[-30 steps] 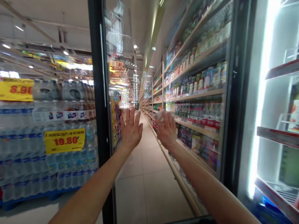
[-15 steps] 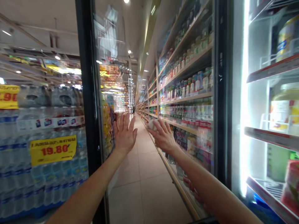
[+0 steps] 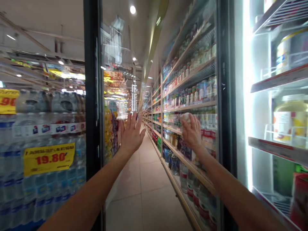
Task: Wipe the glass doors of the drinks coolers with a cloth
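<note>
A tall glass door (image 3: 125, 205) in a black frame stands in front of me, showing a store aisle and drink shelves in its pane. My left hand (image 3: 132, 134) lies flat against the glass, left of the middle, with its fingers spread. Higher on the right part of the pane, my right hand (image 3: 193, 133) presses a crumpled white cloth (image 3: 184, 117) to the glass. Its fingers lie over the cloth and cover most of it. I cannot tell whether the cloth is fabric or paper.
To the right, a lit cooler's wire shelves (image 3: 276, 80) hold a large bottle (image 3: 284, 118) and other packs. On the left stand stacked water bottles (image 3: 48, 186) with a yellow price sign (image 3: 49, 158). The door's black left edge (image 3: 92, 96) runs top to bottom.
My right hand has moved right and slightly up across the glass with the cloth. My left hand stays nearly in place on the pane. The view has shifted slightly.
</note>
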The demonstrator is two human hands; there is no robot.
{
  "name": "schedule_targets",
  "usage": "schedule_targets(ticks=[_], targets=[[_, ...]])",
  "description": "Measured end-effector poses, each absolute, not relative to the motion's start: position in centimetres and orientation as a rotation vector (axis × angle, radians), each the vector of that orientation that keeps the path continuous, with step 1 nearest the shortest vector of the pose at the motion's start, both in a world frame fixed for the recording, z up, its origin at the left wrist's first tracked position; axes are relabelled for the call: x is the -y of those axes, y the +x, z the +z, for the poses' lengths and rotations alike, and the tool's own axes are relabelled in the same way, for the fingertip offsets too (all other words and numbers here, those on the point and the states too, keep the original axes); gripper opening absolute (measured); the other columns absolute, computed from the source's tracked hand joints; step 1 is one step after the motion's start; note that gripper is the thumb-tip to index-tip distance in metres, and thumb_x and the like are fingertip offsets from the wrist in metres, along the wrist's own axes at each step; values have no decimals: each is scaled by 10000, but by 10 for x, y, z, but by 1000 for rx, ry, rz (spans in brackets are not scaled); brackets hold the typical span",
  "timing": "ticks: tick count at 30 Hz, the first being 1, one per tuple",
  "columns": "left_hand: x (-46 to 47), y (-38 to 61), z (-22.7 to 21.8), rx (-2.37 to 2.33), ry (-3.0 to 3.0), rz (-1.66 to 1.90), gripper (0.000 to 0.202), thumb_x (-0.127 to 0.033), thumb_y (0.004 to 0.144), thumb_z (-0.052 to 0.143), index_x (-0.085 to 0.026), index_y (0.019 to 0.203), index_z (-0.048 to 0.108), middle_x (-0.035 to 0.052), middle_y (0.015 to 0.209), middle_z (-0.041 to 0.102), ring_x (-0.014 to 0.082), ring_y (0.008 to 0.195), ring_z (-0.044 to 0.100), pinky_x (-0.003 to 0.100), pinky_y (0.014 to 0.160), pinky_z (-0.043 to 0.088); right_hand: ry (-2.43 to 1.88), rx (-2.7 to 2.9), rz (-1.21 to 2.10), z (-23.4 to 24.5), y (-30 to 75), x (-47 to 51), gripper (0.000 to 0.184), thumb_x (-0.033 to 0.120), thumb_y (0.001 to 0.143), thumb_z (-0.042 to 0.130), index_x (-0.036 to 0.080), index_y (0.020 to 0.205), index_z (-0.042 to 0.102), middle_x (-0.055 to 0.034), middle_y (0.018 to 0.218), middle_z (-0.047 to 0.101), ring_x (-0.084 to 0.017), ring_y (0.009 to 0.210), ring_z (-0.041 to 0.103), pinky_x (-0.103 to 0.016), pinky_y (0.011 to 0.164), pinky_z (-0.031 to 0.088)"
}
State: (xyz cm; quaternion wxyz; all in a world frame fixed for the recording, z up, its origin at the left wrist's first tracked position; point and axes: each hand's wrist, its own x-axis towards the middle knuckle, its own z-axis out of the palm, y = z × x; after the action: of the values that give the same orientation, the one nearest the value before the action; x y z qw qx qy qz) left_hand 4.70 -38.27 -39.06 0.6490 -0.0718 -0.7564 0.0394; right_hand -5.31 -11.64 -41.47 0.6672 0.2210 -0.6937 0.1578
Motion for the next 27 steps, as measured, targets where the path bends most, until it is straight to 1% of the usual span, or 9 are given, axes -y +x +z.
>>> schedule_targets(ticks=[3, 5, 11, 13, 16, 18, 21, 25, 27], targets=[[386, 45, -391, 1709, -163, 110, 526, -365, 869, 431, -236, 1370, 335, 99, 1467, 257, 245, 1382, 143, 516, 1113, 47, 120, 1464, 663, -396, -67, 96, 474, 231, 861, 351, 203, 1328, 428, -126, 1455, 248, -307, 1334, 232, -559, 1026, 277], [388, 43, -393, 1689, -155, 130, 527, -362, 872, 426, -230, 1372, 330, 104, 1465, 261, 243, 1383, 137, 516, 1112, 52, 101, 1425, 695, -390, -65, 102, 482, 225, 865, 334, 197, 1341, 409, -134, 1448, 261, -310, 1335, 231, -562, 1018, 288], [389, 41, -394, 1649, -148, 183, 513, -359, 874, 429, -223, 1363, 349, 110, 1458, 276, 243, 1379, 159, 509, 1109, 90, 718, 1507, 177, -406, -46, 136, 464, 191, 817, 436, 324, 1257, 498, -21, 1431, 325, -240, 1348, 225, -462, 1067, 272], [389, 42, -393, 1650, -143, 188, 508, -357, 872, 436, -219, 1355, 363, 115, 1453, 285, 250, 1375, 171, 511, 1107, 97, 571, 1503, 293, -402, -55, 119, 461, 198, 826, 415, 299, 1270, 489, -40, 1439, 311, -248, 1344, 233, -479, 1061, 275], [387, 44, -393, 1662, -135, 191, 509, -347, 870, 441, -209, 1354, 368, 122, 1451, 286, 255, 1375, 170, 515, 1106, 98, 176, 1430, 650, -383, -76, 88, 476, 223, 852, 351, 209, 1320, 437, -121, 1434, 299, -296, 1328, 253, -553, 1025, 286], [387, 44, -394, 1666, -135, 184, 507, -344, 872, 435, -208, 1355, 364, 122, 1453, 280, 253, 1377, 164, 518, 1105, 94, 68, 1372, 772, -370, -81, 85, 495, 222, 856, 331, 174, 1343, 403, -154, 1425, 304, -312, 1323, 257, -581, 1013, 279], [387, 44, -394, 1680, -140, 153, 500, -348, 875, 424, -217, 1354, 367, 114, 1459, 270, 249, 1379, 156, 517, 1106, 96, 262, 1391, 617, -367, -68, 113, 517, 205, 849, 349, 223, 1366, 364, -118, 1438, 299, -287, 1347, 217, -550, 1024, 286], [387, 45, -393, 1681, -151, 136, 500, -350, 873, 425, -216, 1352, 373, 115, 1453, 284, 250, 1377, 164, 513, 1107, 100, 765, 1481, 149, -377, -47, 142, 510, 158, 803, 430, 309, 1289, 457, -33, 1427, 337, -231, 1353, 220, -453, 1058, 291], [387, 45, -393, 1676, -147, 154, 502, -349, 871, 428, -208, 1350, 376, 120, 1450, 291, 256, 1375, 171, 517, 1105, 99, 696, 1481, 199, -374, -50, 131, 468, 174, 810, 429, 282, 1261, 494, -50, 1409, 362, -242, 1329, 271, -462, 1047, 303]])
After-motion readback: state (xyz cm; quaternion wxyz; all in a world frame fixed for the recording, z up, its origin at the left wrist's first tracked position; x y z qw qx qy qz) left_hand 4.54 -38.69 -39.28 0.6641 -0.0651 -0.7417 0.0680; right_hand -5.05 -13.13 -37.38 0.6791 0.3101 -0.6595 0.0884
